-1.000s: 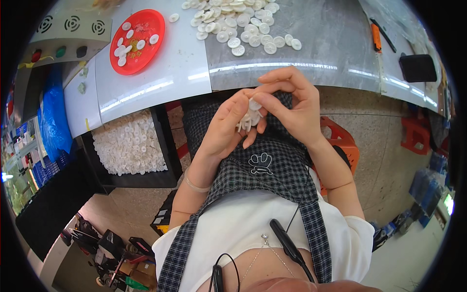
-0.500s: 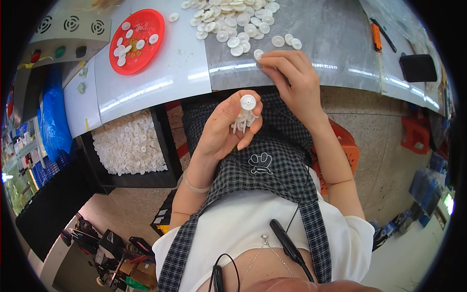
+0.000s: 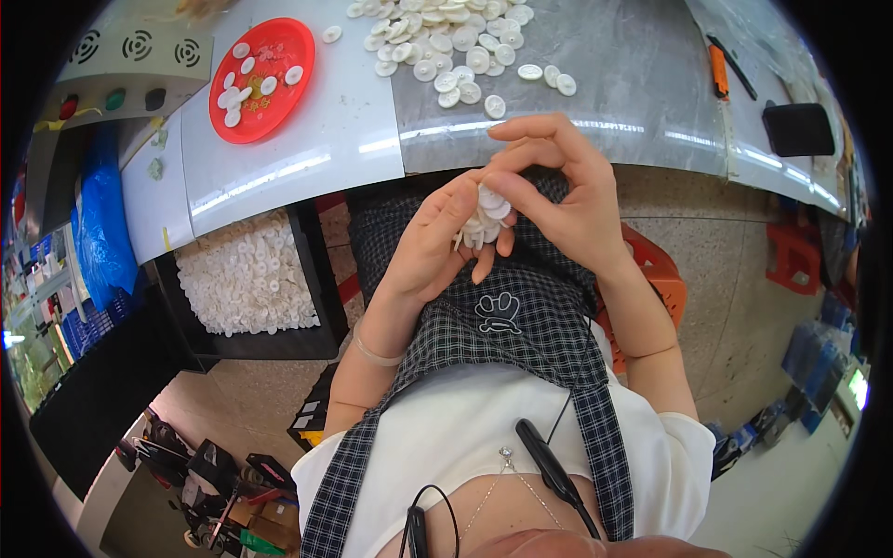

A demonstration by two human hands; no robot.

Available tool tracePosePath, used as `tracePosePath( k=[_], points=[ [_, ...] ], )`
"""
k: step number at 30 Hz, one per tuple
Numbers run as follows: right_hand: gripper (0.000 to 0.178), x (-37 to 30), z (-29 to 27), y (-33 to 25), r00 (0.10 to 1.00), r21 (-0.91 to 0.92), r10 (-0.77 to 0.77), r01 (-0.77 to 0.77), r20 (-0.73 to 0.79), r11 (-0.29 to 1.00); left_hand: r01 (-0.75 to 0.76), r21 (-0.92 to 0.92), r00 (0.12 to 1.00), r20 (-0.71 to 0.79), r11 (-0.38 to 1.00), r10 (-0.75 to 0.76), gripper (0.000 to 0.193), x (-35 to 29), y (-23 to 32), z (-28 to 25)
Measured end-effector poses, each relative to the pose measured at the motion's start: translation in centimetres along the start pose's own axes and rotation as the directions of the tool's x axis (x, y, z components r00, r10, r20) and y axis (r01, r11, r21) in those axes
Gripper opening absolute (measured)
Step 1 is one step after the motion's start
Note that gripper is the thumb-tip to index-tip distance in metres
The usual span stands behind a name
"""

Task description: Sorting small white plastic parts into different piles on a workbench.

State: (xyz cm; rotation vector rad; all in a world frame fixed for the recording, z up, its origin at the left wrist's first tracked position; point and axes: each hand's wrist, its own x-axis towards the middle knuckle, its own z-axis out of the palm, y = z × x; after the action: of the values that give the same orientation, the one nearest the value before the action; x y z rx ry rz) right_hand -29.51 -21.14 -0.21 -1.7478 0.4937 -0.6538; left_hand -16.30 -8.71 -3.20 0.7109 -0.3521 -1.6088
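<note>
While the left hand (image 3: 430, 232) clasps white gears (image 3: 498, 209), the right hand (image 3: 572, 205) touches them, its grip impossible to judge. Gold markings (image 3: 261, 104) adorn a red plate (image 3: 286, 46).

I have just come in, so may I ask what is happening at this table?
The left hand holds a cluster of small white plastic gears in front of the table. The right hand has its thumb at the cluster's upper end; whether it grips a gear is hard to tell. On the table are a loose pile of similar gears and a red plate with several white pieces. To the left, a black bin holds many small white parts.
</note>
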Motion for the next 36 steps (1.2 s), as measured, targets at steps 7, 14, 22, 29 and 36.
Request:
tracePosePath(
  k=[7, 14, 22, 29, 36],
  points=[
    [0.020, 1.8, -0.4, 2.4, 0.954, -0.465, -0.269, 0.182, -0.129, 0.866, -0.013, -0.113, 0.998, 0.060, 0.994, 0.020, 0.045, -0.1, -0.1, -0.6],
    [0.017, 2.1, -0.2, 4.7, 0.931, -0.621, -0.360, 0.248, -0.058, 0.743, -0.091, 0.089, 0.992, -0.083, 0.992, 0.098, 0.025, -0.5, 0.4, 0.3],
    [0.015, 2.2, -0.3, 4.8, 0.926, -0.627, -0.372, 0.259, -0.054, 0.735, -0.030, 0.427, 0.959, -0.244, 0.904, 0.147, 0.022, -0.7, 0.4, 1.2],
    [0.015, 2.1, -0.2, 4.7, 0.924, -0.635, -0.377, 0.256, -0.060, 0.729, 0.012, 0.632, 0.939, -0.273, 0.775, 0.208, 0.021, -0.7, 0.2, 1.5],
    [0.016, 2.1, -0.1, 4.9, 0.919, -0.643, -0.389, 0.258, -0.068, 0.721, 0.071, 0.654, 0.945, -0.286, 0.753, 0.160, 0.021, -0.6, 0.5, 1.5]
  ],
)
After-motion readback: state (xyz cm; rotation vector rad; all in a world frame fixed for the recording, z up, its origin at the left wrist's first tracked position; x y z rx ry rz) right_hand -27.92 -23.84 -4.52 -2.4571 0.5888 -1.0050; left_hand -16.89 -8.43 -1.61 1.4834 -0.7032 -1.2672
